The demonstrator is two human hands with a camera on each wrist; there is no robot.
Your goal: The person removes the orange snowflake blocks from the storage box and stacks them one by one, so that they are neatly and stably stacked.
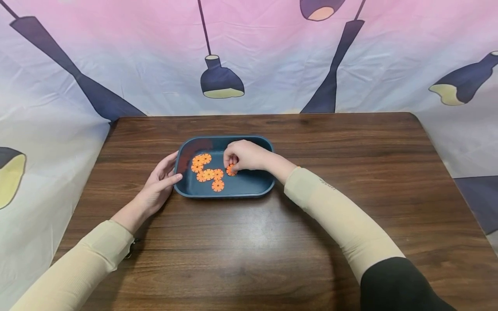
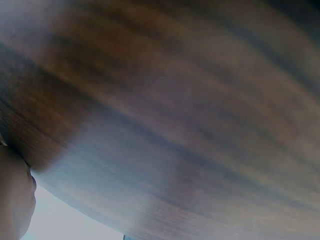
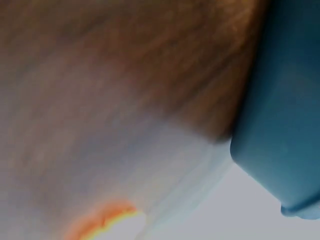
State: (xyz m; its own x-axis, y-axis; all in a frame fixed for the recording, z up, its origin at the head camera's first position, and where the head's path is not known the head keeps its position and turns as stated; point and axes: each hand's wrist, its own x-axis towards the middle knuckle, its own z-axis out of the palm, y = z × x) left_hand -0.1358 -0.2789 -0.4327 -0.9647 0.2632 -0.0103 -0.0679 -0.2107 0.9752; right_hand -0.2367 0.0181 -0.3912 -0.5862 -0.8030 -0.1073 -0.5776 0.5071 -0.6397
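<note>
A dark blue tray [image 1: 249, 190] with rounded corners stands on the table. In it, several orange notched, flower-shaped discs [image 1: 197, 166] lie in a winding cluster on the left half; whether they are joined I cannot tell. My left hand [image 1: 157, 183] grips the tray's left end, thumb over the rim and fingers along the outside. Inside the tray, my right hand [image 1: 249, 156] pinches a single orange flower-shaped disc [image 1: 231, 170], right of the cluster. The left wrist view catches only a bit of hand [image 2: 15, 195]; the right wrist view shows the tray's outer wall [image 3: 280, 110].
The brown wood-grain table [image 1: 233, 255] extends on all sides of the tray. Behind it hangs a pastel cloth [image 1: 272, 52] printed with dark lamps. A blurred bright orange patch shows low in the right wrist view.
</note>
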